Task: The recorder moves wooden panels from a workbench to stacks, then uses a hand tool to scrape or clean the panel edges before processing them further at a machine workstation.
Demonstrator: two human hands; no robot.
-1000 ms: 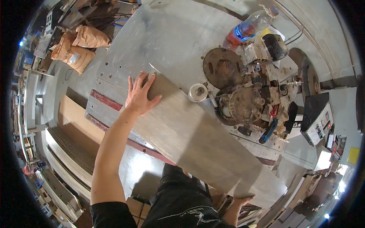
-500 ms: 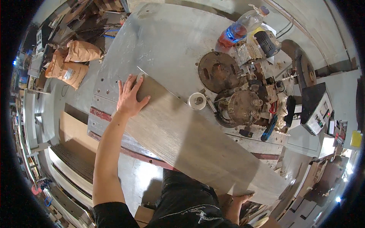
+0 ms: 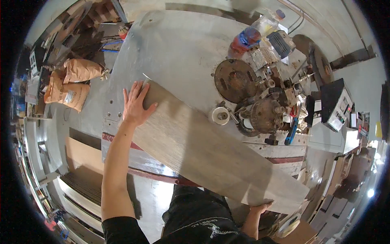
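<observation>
A long grey-brown wood-look plank (image 3: 191, 134) lies slantwise across the metal tabletop (image 3: 174, 49), its right end reaching past the near edge. My left hand (image 3: 136, 105) rests flat on the plank's far-left end with the fingers spread. Low on the right, my right hand (image 3: 260, 208) grips the plank's near edge, the thumb side showing and part of the fingers hidden. Just beyond the plank's far edge stands a small white ring-shaped roll (image 3: 220, 116).
Beyond the roll are a round rusty metal plate (image 3: 234, 80), a grimy machine part (image 3: 264, 116), a blue-handled tool (image 3: 291, 132) and a bottle of red liquid (image 3: 243, 40). A black control box (image 3: 338, 106) stands right. Brown paper sacks (image 3: 75, 85) and cardboard (image 3: 83, 154) are left.
The plank has shifted slightly left relative to the tabletop and the white roll, with both hands still on it. The whole view has also moved a little.
</observation>
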